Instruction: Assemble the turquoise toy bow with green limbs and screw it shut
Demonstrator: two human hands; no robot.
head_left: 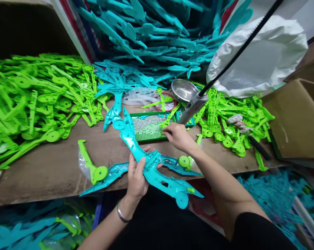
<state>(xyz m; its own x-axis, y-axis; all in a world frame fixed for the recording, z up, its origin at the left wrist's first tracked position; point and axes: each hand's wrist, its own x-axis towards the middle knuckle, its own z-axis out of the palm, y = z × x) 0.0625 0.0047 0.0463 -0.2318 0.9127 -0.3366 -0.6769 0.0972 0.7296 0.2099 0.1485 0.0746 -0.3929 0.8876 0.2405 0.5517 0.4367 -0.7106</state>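
My left hand (137,173) is wrapped round a turquoise plastic part (162,178) with long tapering arms, held tilted over the table edge. Under it lies another turquoise piece (117,172), with a green round-ended part (99,172) at its left and a second green disc (184,161) at its right. My right hand (180,137) is at the right end of a green tray (151,139) of small metal pieces, its fingertips pinched together; what they hold, if anything, is too small to name. Just beyond that hand hangs a grey powered screwdriver (190,107).
Lime-green parts (37,100) heap up at left, with more green parts (224,118) at right. Turquoise parts (157,38) pile up behind. A metal bowl (184,89), a white-lined sack (261,59), a cardboard box (295,118) and a black-handled tool (259,147) stand or lie around.
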